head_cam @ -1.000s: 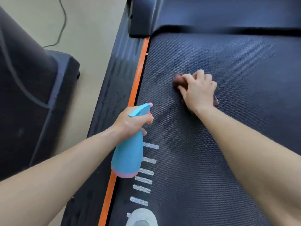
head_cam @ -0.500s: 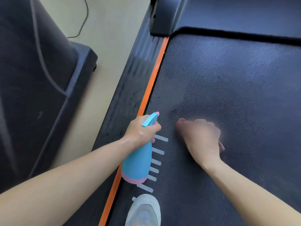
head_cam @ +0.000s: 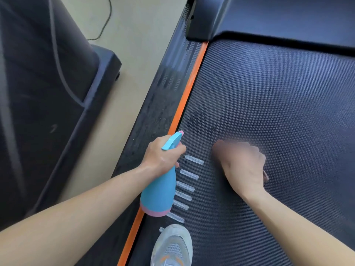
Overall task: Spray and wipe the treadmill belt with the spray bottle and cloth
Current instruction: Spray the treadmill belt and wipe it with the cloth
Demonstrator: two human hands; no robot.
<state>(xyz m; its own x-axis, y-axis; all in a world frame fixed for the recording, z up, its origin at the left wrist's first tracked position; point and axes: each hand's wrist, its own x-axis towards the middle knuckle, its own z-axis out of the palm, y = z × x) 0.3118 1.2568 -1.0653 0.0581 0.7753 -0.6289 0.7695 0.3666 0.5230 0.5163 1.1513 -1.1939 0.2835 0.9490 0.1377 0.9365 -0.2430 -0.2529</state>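
Cloth (head_cam: pixel 266 176), probably soft and bunched (mostly hidden), is clutched under the right hand (head_cam: pixel 240 167) on the textured belt (head_cam: pixel 278 104); left hand (head_cam: pixel 163 156) grips the spray bottle (head_cam: pixel 158 194) by its neck.

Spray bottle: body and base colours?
The spray bottle is light blue with a pink base band, clearest in the head view.

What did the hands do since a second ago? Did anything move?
The right hand slid the cloth back along the belt toward the person, from farther up to beside the white stripes. The left hand kept gripping the spray bottle over the orange strip.
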